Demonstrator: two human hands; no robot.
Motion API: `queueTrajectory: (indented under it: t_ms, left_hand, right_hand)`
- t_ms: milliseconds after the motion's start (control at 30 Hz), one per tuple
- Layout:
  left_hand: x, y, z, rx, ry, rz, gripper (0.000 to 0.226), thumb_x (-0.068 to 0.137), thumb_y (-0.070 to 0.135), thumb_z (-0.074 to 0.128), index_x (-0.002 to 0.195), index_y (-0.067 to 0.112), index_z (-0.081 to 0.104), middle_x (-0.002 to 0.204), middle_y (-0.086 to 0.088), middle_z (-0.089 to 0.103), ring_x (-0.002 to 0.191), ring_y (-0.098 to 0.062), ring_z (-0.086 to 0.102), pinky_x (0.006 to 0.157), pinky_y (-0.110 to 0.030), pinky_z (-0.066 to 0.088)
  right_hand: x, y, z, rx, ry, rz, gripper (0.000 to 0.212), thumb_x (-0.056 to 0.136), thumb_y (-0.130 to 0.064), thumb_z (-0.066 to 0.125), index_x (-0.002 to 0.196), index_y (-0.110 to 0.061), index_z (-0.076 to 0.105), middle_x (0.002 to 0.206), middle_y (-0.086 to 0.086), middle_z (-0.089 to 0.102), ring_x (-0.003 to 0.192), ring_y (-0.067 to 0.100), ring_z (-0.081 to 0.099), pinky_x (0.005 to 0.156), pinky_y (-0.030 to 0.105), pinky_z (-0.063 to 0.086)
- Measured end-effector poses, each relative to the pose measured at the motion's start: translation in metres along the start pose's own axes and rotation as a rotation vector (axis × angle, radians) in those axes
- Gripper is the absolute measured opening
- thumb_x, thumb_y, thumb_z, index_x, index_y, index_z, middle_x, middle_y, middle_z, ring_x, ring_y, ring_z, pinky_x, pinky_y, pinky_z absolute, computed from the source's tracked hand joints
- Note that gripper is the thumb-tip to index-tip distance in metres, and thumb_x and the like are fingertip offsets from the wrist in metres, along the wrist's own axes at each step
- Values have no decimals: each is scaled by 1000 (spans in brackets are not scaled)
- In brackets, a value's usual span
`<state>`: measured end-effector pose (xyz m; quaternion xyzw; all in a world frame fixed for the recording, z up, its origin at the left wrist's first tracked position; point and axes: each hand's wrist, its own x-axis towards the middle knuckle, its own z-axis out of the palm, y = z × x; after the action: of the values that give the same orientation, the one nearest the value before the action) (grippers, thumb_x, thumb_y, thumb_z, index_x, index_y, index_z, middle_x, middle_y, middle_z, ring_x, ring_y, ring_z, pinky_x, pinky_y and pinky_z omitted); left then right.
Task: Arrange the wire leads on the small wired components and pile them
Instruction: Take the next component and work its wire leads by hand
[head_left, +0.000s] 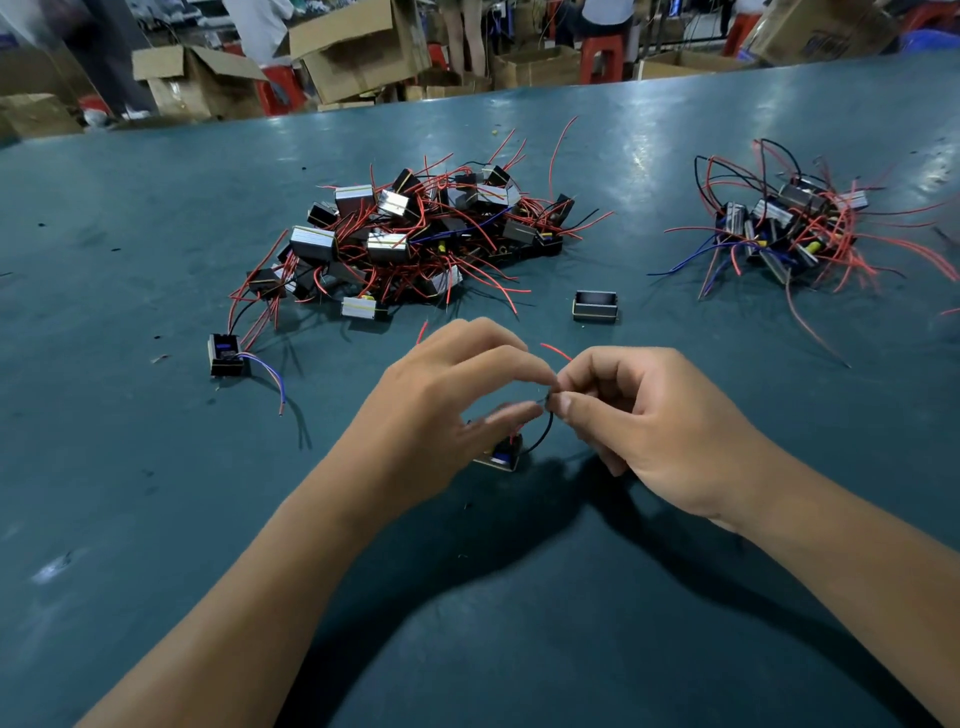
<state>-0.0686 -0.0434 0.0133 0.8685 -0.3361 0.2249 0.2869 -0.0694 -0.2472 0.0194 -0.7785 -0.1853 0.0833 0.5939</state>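
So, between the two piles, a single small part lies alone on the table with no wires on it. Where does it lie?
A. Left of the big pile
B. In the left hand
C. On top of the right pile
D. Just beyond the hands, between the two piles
D: the wireless part lies alone on the table, beyond both hands, between the big pile and the right pile.
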Motion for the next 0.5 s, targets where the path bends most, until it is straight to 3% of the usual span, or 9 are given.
queueTrajectory:
  t_ms: [100, 267, 500]
  left_hand:
    - [1, -1, -2, 77, 31, 61, 16, 90, 21, 74, 104, 14, 75, 103, -2, 63, 91, -27, 60, 76, -48, 51]
    - [1, 0, -8, 205, 22, 166, 12, 96, 23, 68, 94, 19, 79, 100, -2, 67, 77, -25, 54, 67, -44, 47]
    - [1, 0, -10, 312, 17, 239, 17, 98, 27, 66, 89, 19, 78, 97, -1, 69, 75, -25, 55, 64, -45, 46]
  right_hand:
    - [0, -2, -2, 19, -48, 17, 13, 94, -6, 61, 82, -9, 63, 52, -10, 49, 45, 11, 40, 43, 21, 38]
    - [-1, -3, -5, -2, -114, 13, 13, 94, -6, 61, 82, -9, 64, 54, -4, 49, 48, 14, 41, 45, 22, 40]
    - [0, -2, -7, -2, -140, 10, 11, 94, -6, 61, 84, -6, 64, 55, 1, 47, 48, 14, 41, 45, 22, 40]
